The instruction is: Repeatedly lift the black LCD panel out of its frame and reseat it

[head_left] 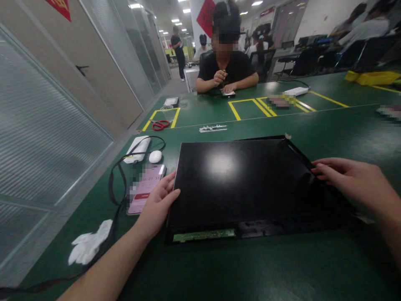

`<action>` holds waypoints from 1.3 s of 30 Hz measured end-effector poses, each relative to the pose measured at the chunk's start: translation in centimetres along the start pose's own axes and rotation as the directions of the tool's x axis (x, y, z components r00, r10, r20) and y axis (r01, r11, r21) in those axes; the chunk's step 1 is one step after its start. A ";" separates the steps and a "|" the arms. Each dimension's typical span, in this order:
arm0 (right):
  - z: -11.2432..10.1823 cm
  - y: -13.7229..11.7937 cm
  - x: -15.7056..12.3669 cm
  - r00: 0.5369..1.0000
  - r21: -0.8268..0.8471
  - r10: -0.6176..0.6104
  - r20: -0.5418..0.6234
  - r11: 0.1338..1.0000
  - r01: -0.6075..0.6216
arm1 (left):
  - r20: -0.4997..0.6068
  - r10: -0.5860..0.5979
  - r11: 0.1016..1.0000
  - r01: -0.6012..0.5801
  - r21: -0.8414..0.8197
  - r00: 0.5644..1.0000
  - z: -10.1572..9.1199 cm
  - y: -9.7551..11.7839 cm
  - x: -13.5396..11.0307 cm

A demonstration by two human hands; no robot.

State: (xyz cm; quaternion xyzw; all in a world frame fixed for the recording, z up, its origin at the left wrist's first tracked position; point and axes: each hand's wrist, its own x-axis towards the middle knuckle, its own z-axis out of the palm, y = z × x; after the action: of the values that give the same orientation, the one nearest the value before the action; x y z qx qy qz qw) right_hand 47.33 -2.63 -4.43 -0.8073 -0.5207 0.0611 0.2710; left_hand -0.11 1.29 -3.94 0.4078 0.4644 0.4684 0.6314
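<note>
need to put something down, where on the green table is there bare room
Bare green tabletop shows on the near side of the black panel, between the forearms, and beyond the right hand. Left of the panel is crowded: phone, black strap, white rounded object, crumpled white item.

Along the left edge of the desk [219,269], passage is obstructed by a phone [144,190], a looped black strap [37,286] and a crumpled white bundle [89,244]. The narrow gap between phone and black panel [233,184] is taken up by the left hand [158,202]. Toward the far edge, room is left behind the panel, interrupted by a thin white strip [213,129]. Bare surface is also offered toward the near edge.
</note>
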 end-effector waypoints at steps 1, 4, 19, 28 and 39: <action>0.0 0.0 0.0 0.999 0.033 0.028 0.033 0.999 -0.029 | -0.014 0.005 1.000 -0.005 -0.003 1.000 0.0 -0.1 0.0; 0.0 -0.1 0.0 0.993 0.115 0.082 0.081 0.989 -0.091 | -0.040 0.013 1.000 -0.013 -0.001 0.999 0.0 -0.2 -0.1; -0.4 0.6 1.7 0.987 -0.204 0.015 0.159 0.979 0.018 | -0.042 -0.018 1.000 0.017 -0.024 0.999 0.3 0.2 -0.3; 0.6 2.7 2.0 0.966 -0.164 -0.040 0.254 0.983 0.084 | -0.029 -0.093 0.993 0.091 -0.074 0.995 0.3 0.6 -0.2; 0.6 3.2 2.2 0.964 -0.128 -0.038 0.262 0.989 0.074 | 0.059 -0.092 0.990 0.098 -0.100 0.994 0.0 0.7 -0.1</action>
State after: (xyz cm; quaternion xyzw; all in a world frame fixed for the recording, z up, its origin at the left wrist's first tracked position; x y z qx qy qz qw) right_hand 50.73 -1.47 -6.11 -0.7939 -0.5773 0.1227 0.1463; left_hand -0.27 1.41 -3.23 0.3645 0.4413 0.4499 0.6855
